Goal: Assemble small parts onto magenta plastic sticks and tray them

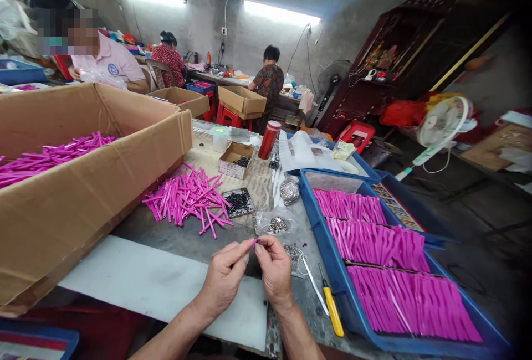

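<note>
Both hands meet over the table [166, 282]: left hand [224, 277] pinches a pink stick [252, 245] by its end, right hand [274, 268] closes its fingertips on the stick's tip. Just beyond lie a pink stick pile [187, 199] and a small tray of dark parts [238, 202]; a blue tray [328, 260] of pink pieces sits right.

A small assembly workshop: workers sit at long tables [216, 155] among cardboard boxes [83, 183], blue trays [332, 271] of pink sticks [187, 196], under strip lights [280, 14].
</note>
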`<state>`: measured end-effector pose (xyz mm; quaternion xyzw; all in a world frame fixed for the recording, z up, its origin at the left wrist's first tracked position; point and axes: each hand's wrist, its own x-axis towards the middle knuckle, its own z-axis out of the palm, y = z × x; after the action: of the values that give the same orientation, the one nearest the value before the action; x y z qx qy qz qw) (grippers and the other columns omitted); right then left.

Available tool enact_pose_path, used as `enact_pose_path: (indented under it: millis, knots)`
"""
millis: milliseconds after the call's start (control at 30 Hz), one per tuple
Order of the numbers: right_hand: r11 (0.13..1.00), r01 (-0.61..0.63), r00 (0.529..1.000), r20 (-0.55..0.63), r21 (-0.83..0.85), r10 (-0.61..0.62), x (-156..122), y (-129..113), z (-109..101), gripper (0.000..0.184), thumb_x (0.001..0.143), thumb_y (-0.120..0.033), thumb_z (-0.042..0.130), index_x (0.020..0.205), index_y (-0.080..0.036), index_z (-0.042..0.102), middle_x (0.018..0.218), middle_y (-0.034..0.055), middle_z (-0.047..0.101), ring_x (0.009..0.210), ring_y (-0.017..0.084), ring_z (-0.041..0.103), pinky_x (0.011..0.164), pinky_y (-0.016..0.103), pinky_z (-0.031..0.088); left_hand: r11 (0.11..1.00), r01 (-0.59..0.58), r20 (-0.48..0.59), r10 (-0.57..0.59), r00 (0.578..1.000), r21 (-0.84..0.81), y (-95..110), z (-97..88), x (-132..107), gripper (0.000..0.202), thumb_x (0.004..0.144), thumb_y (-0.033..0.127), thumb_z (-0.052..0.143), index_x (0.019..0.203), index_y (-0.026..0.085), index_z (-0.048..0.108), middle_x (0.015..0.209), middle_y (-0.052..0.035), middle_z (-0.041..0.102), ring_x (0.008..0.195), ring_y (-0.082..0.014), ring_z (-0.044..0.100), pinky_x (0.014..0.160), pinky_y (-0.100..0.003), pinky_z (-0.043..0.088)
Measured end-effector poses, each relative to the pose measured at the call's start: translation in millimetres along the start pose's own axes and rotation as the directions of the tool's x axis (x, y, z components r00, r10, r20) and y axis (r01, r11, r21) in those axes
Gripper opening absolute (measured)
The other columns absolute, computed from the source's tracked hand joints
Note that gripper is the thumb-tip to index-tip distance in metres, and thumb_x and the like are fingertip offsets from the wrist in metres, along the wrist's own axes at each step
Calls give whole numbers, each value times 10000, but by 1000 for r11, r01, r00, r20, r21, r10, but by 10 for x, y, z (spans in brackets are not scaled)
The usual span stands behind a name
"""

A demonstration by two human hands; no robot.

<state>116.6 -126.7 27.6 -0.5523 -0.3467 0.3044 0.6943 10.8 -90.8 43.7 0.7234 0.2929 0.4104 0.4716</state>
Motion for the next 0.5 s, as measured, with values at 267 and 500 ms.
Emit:
enact_pose_path:
  millis: [267,500]
  knots:
    - [997,19,999,31,-72,-17,3,-11,-38,104,680,-279,541,677,-175,545,611,-21,503,578,112,453,550,221,377,1000,-19,-1,19,1000,24,-20,11,-16,283,767,177,446,991,166,618,600,-6,491,546,-114,449,508,-204,394]
    - [993,-9,998,54,-118,15,-24,26,-56,230,737,-372,474,635,-169,514,529,-41,407,481,88,364,455,205,313,999,-40,-16,40,999,17,7,22,-25,281,765,172,440,971,155,628,594,-12,503,532,-111,455,501,-202,400]
